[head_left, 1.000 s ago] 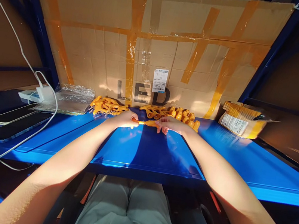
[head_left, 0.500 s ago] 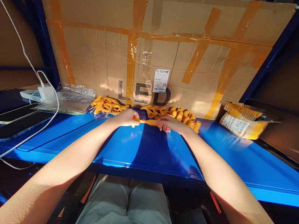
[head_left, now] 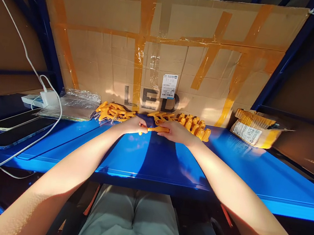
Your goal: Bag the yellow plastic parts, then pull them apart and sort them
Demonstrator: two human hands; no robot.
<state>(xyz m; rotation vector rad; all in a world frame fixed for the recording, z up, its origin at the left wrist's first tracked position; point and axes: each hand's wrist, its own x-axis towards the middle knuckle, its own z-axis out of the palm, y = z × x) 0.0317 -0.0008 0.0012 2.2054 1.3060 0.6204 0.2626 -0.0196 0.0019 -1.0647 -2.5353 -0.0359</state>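
Note:
An orange plastic piece [head_left: 155, 129] is held level between my two hands above the blue shelf. My left hand [head_left: 135, 125] pinches its left end, and my right hand [head_left: 175, 131] has its fingers closed round the right end. Behind my left hand lies a loose heap of orange parts [head_left: 113, 111]. Several orange pieces with wide round ends [head_left: 161, 116] lie behind and between the hands. Upright orange sleeve-like parts [head_left: 196, 124] stand grouped just behind my right hand.
A taped cardboard sheet [head_left: 109, 62] rises at the back. Two phones [head_left: 17, 133], a white charger with cable [head_left: 49, 97] and plastic wrap [head_left: 77, 105] lie left. A small open carton [head_left: 254, 131] sits right. The blue shelf's front edge [head_left: 153, 179] runs before my lap.
My right hand has shifted slightly left along the orange piece, closer to my left hand, and its fingers are more closed round it. The view has tilted slightly.

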